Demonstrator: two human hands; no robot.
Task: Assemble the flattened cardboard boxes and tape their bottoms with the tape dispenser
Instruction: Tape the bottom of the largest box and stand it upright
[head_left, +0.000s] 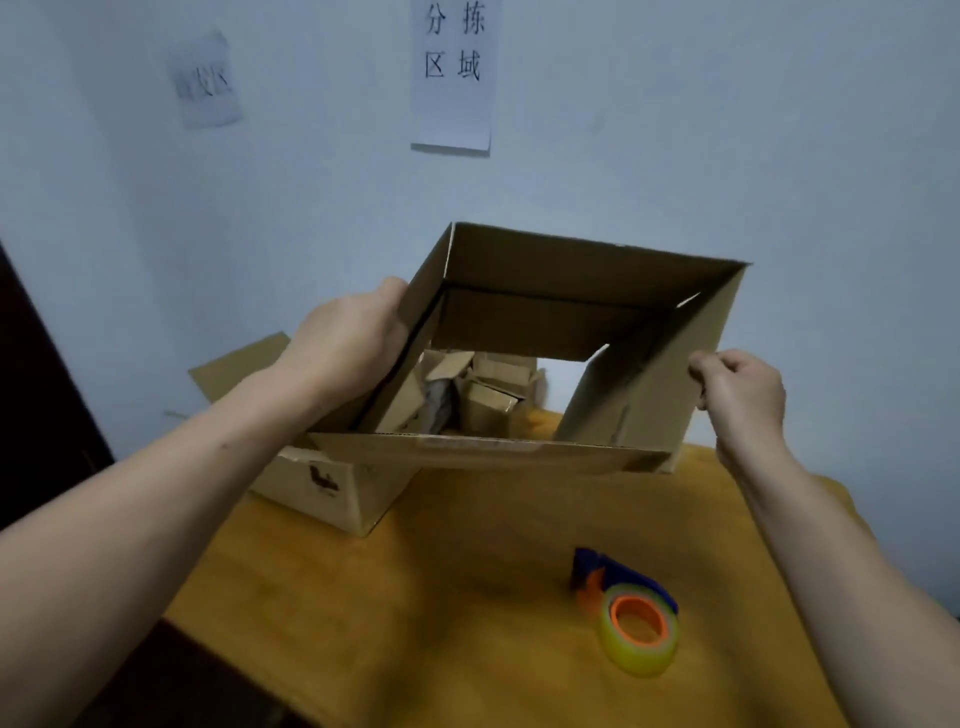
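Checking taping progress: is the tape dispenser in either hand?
No, the tape dispenser lies on the table; left hand and right hand grip the box.

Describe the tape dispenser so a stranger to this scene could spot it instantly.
Start at the orange-brown table. On its near right part, below the held-up box, lies the tape dispenser. It alone is not cardboard: blue body, orange core, yellowish tape roll.

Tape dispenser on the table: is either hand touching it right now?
Apart. The head view shows the tape dispenser lying alone on the table, with bare wood around it, while the left hand and right hand both hold the cardboard box.
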